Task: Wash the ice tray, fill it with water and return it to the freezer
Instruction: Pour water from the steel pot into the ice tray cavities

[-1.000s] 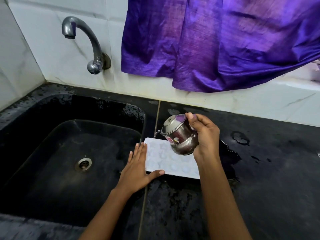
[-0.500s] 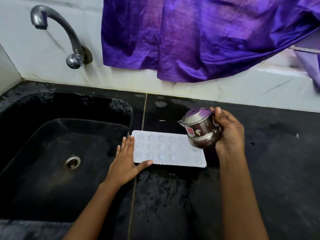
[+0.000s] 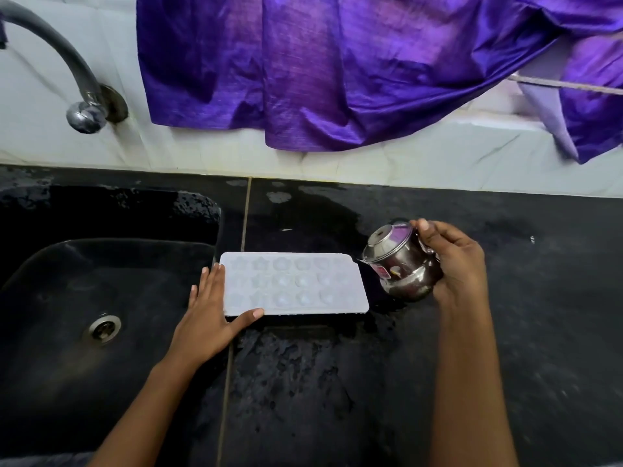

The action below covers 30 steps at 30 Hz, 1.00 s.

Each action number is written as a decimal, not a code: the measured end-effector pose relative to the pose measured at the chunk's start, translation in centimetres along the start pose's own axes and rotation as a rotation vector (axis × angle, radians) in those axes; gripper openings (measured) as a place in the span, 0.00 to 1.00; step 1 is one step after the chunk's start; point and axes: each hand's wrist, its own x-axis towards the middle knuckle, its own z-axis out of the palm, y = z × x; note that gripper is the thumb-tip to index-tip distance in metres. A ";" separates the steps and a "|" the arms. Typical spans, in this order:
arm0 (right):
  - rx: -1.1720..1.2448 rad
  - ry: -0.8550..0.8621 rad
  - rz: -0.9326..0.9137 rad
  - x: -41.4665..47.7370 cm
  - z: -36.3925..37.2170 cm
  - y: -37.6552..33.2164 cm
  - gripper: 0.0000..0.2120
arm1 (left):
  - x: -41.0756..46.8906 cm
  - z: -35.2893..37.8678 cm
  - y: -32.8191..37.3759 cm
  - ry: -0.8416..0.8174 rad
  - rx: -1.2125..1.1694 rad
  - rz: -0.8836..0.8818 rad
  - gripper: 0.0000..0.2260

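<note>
Ice tray lies flat on the wet black counter at the middle of the frame, its long side running left to right, just to the right of the sink.

Our left hand is spread out. Its straight fingers lie along the tray's left short edge, and the thumb reaches along the lower long edge near the lower left corner. That hand frames the corner and grasps nothing.

Our right hand curls round a small steel pot, held just beside the tray's right end and tipped so that its lid and spout point left toward it. We cannot tell whether water is leaving the spout.

The tray is white and rectangular, with three rows of moulded hollows. Those toward the left are star or flower shaped, and those toward the right are rounder. We cannot tell whether the hollows hold water.

A tap curves at the upper left, and a purple cloth hangs across the top of the frame.
</note>
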 end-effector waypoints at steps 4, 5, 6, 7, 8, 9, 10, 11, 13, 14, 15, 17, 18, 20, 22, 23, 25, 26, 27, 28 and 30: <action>-0.025 -0.021 -0.003 0.0 -0.6 -0.2 0.04 | 0.0 0.1 0.0 0.004 -0.007 0.000 0.51; -0.027 -0.028 -0.008 0.0 -0.7 -0.2 0.04 | 0.0 0.1 0.0 0.004 -0.007 0.000 0.51; -0.027 -0.032 -0.014 0.0 -0.8 -0.3 0.04 | 0.0 0.1 0.0 0.004 -0.008 0.000 0.51; -0.026 -0.036 -0.020 0.0 -0.9 -0.3 0.04 | -0.1 0.1 0.0 0.005 -0.008 0.000 0.51; -0.023 -0.038 -0.026 -0.1 -0.9 -0.3 0.04 | -0.1 0.1 0.0 0.005 -0.009 0.000 0.51; -0.022 -0.041 -0.030 -0.1 -1.0 -0.4 0.04 | -0.1 0.1 0.0 0.006 -0.010 0.001 0.51; -0.022 -0.040 -0.035 -0.1 -1.0 -0.4 0.04 | -0.1 0.1 0.0 0.008 -0.010 0.001 0.51; -0.024 -0.036 -0.039 -0.1 -1.1 -0.4 0.04 | -0.1 0.1 0.0 0.011 -0.010 0.001 0.51; -0.022 -0.028 -0.047 -0.1 -1.1 -0.4 0.03 | -0.1 0.1 0.0 0.013 -0.010 0.002 0.51; -0.020 -0.027 -0.051 -0.1 -1.0 -0.4 0.04 | -0.1 0.1 0.1 0.013 -0.012 0.001 0.51; -0.019 -0.028 -0.054 -0.1 -1.0 -0.4 0.04 | -0.1 0.1 0.1 0.013 -0.014 0.001 0.51; -0.018 -0.031 -0.060 -0.1 -0.9 -0.4 0.04 | -0.1 0.2 0.0 0.014 -0.012 0.002 0.51; -0.015 -0.031 -0.064 -0.2 -0.9 -0.4 0.04 | -0.1 0.2 0.0 0.015 -0.009 0.003 0.51; -0.019 -0.028 -0.072 -0.2 -0.8 -0.4 0.05 | -0.1 0.2 -0.1 0.020 -0.002 0.004 0.51; -0.023 -0.029 -0.079 -0.2 -0.7 -0.4 0.04 | -0.1 0.2 -0.1 0.024 0.001 0.007 0.51; -0.023 -0.029 -0.082 -0.2 -0.7 -0.4 0.04 | 0.0 0.2 -0.2 0.025 0.002 0.009 0.51; -0.032 -0.030 -0.086 -0.3 -0.6 -0.4 0.06 | 0.0 0.3 -0.2 0.026 -0.001 0.012 0.50; -0.034 -0.030 -0.088 -0.3 -0.5 -0.4 0.06 | 0.0 0.3 -0.2 0.025 -0.003 0.013 0.50; -0.034 -0.031 -0.091 -0.3 -0.4 -0.4 0.06 | 0.0 0.3 -0.3 0.025 -0.005 0.013 0.50; -0.032 -0.032 -0.093 -0.3 -0.4 -0.4 0.06 | 0.0 0.3 -0.3 0.026 -0.007 0.014 0.50; -0.033 -0.027 -0.097 -0.3 -0.2 -0.4 0.04 | -0.1 0.3 -0.3 0.026 -0.012 0.014 0.50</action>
